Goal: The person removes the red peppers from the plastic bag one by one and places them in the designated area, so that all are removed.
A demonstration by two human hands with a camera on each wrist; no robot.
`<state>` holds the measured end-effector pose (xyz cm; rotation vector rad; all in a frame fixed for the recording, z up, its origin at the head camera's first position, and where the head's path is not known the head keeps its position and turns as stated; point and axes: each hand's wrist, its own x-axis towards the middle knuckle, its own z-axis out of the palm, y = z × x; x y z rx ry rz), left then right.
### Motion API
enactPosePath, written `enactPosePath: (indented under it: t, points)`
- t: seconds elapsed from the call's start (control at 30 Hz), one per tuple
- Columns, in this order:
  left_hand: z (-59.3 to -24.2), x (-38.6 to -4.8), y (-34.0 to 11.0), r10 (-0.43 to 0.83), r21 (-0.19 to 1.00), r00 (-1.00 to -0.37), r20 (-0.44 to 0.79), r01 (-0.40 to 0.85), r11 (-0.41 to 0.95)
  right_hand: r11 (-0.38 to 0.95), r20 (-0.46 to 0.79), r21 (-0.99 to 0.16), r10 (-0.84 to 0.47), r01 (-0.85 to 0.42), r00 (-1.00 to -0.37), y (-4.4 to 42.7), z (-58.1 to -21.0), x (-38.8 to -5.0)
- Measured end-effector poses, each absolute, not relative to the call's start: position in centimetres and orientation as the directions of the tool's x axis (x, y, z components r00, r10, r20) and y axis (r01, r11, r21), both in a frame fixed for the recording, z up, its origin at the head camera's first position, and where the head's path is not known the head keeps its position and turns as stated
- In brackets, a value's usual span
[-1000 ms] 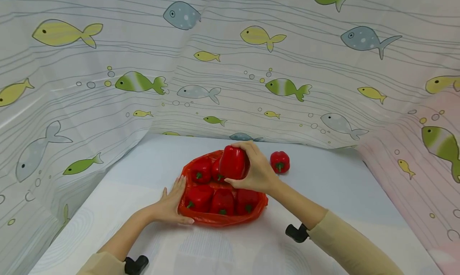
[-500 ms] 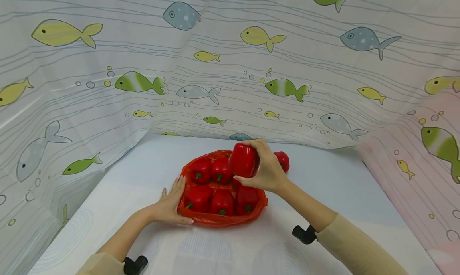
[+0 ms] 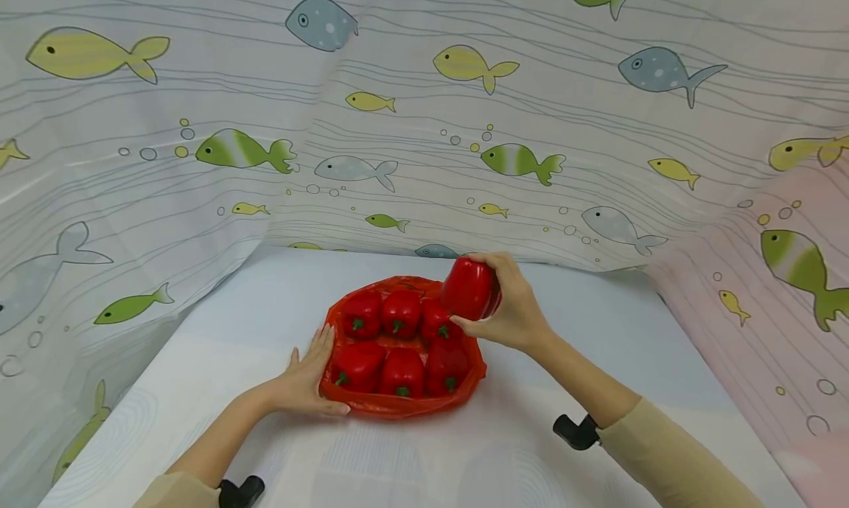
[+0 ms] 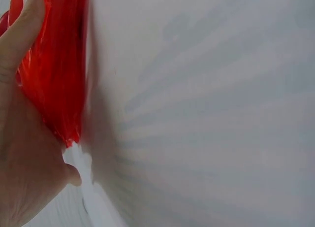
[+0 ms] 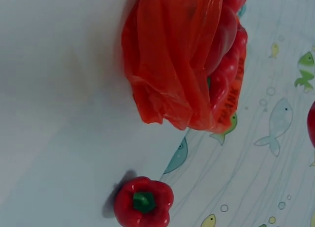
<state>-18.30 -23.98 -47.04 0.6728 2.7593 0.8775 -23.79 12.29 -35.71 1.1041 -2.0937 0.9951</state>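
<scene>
L hand (image 3: 301,379) braced vs. L side of red bag (image 3: 398,406), fingers near straight, no grip, prob. steadying. R hand (image 3: 517,309) pinches pepper (image 3: 467,287), raised nr bag's far R rim, likely to clear packed ones (image 3: 402,369). R wrist view adds loose pepper (image 5: 143,202) on table (image 5: 54,153), unseen in head view.

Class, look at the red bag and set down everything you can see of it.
The red bag looks like thin, glossy, creased plastic, with dark lettering that includes THANK. It rests on the white table, mouth wide open and upward, six red peppers visible inside in two rows of three. The left hand rests against its left side.
</scene>
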Motion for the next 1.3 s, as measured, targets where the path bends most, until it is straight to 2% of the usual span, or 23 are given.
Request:
enactPosePath:
  t: [0.5, 0.93, 1.3]
  points:
    - [-46.7, -18.1, -23.9, 0.463, 0.586, -0.886, -0.024, 0.363, 0.725, 0.456, 0.749, -0.335, -0.403, -0.825, -0.526, 15.3, -35.5, -23.7]
    - [-46.9, -18.1, -23.9, 0.468, 0.592, -0.883, -0.029, 0.362, 0.720, 0.506, 0.719, -0.363, -0.381, -0.782, -0.581, 17.8, -36.3, -23.4]
    - [-47.0, -18.1, -23.9, 0.467, 0.590, -0.884, -0.025, 0.364, 0.721, 0.555, 0.715, -0.333, -0.378, -0.762, -0.588, 19.4, -36.9, -23.1]
